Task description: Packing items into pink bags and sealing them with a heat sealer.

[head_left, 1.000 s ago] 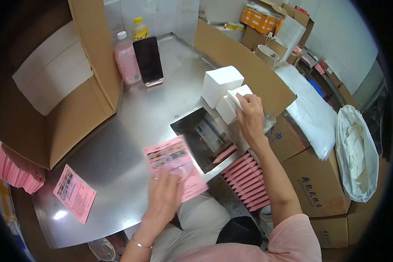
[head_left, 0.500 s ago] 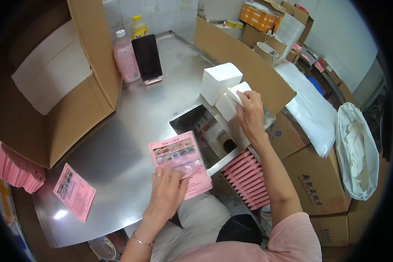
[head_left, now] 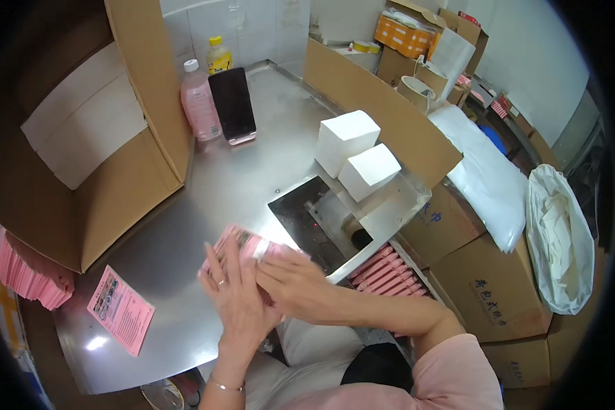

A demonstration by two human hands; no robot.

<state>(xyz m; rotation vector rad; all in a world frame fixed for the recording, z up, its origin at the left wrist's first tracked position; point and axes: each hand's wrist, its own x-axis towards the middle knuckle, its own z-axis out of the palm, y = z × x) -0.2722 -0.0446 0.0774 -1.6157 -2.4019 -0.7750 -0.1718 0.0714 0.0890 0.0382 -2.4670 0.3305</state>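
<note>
In front of my lap, both hands meet over a pink printed plastic packet [head_left: 277, 248]. My left hand [head_left: 239, 301] grips it from the near left, thumb and fingers lying over it. The right hand [head_left: 295, 285] reaches across, fingers pressed together at the packet's middle, on a sliver of white paper napkins [head_left: 258, 249]. How far the napkins lie inside the packet is hidden by my fingers. Two stacks of white napkins, a taller one [head_left: 345, 147] and a shorter one [head_left: 370, 174], stand beyond the table's opening. Another pink packet [head_left: 121, 309] lies flat at the left.
A metal table [head_left: 184, 253] has a rectangular opening [head_left: 314, 225]. Several pink packets fill a container [head_left: 389, 273] beneath it. Pink packets [head_left: 31, 266] are bundled at far left, beside an open carton [head_left: 126, 195]. A phone [head_left: 232, 106] and bottles [head_left: 199, 102] stand behind; cartons [head_left: 492, 287] are at right.
My right hand has moved from the shorter napkin stack, leftward and nearer, to the packet, bringing white napkins. The packet has shifted left and tilted in my left hand.
</note>
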